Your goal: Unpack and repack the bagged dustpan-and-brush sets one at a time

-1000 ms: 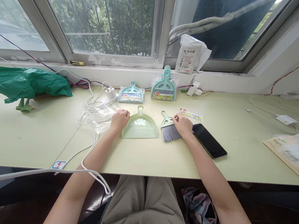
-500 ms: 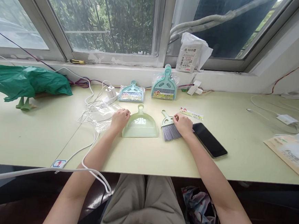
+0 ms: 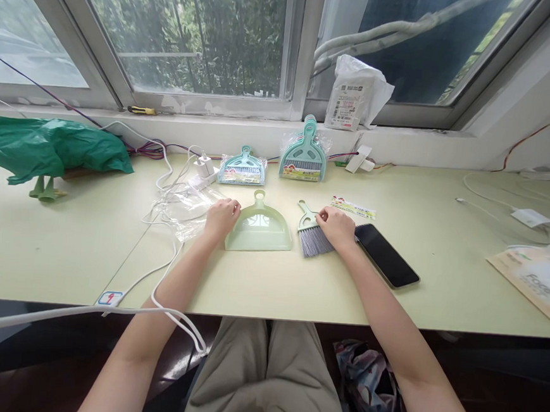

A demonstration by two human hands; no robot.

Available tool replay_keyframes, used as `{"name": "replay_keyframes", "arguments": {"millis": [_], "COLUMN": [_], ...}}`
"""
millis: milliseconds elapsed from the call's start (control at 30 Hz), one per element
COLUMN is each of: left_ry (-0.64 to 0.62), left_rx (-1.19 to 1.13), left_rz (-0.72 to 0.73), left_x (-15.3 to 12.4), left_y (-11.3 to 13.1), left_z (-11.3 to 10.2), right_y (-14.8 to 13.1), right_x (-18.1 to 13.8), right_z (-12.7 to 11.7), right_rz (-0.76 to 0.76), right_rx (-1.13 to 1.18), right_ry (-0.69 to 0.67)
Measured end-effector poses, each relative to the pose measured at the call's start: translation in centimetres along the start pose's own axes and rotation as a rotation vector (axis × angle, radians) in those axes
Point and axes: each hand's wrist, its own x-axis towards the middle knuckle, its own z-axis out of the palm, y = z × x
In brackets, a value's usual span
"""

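Midway between the near and far edges of the table (image 3: 268,288), a pale green dustpan (image 3: 263,230) lies flat, its looped handle towards the far edge and its open lip towards the near one, and a matching brush (image 3: 314,242) lies just to its right, bristles facing the near edge, a layout that seems meant to show both pieces side by side. The left hand (image 3: 221,219) has its fingers curled at the dustpan's left rim and the right hand (image 3: 337,229) has thumb and fingers drawn together at the brush's right side, perhaps to steady them; whether either truly pinches, I cannot tell. A phone (image 3: 388,256) lies just right of the brush. As for writing, a printed card strip (image 3: 353,207) beyond the right hand, a stack of teal sets (image 3: 304,151) and a packaged blue set (image 3: 242,168) by the far edge bear colourful labels too small to read. The box (image 3: 347,102) on the windowsill (image 3: 238,127) shows a barcode, a packet (image 3: 538,277) at the right edge appears to say "Face", and a blue-bordered tag (image 3: 110,298) at the near edge carries a red mark, perhaps a 9
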Motion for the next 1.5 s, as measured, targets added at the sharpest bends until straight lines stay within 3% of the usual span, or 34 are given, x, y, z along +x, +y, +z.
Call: {"name": "replay_keyframes", "arguments": {"millis": [600,1033,1500], "left_ry": [-0.010,-0.061,-0.116], "left_rx": [0.021,0.051,-0.067], "left_rz": [0.026,-0.021,0.088], "left_x": [0.1,0.1,-1.5], "left_y": [-0.1,0.2,3.8], "left_z": [0.4,0.3,0.3], "right_y": [-0.6,-1.0,-2.5], "right_x": [-0.1,-0.1,-1.1], "right_z": [0.5,0.2,0.6], "right_rz": [-0.044,-0.045,-0.170], "right_rx": [-0.057,0.083,0.096], "right_ry": [-0.101,0.034,0.060]}}
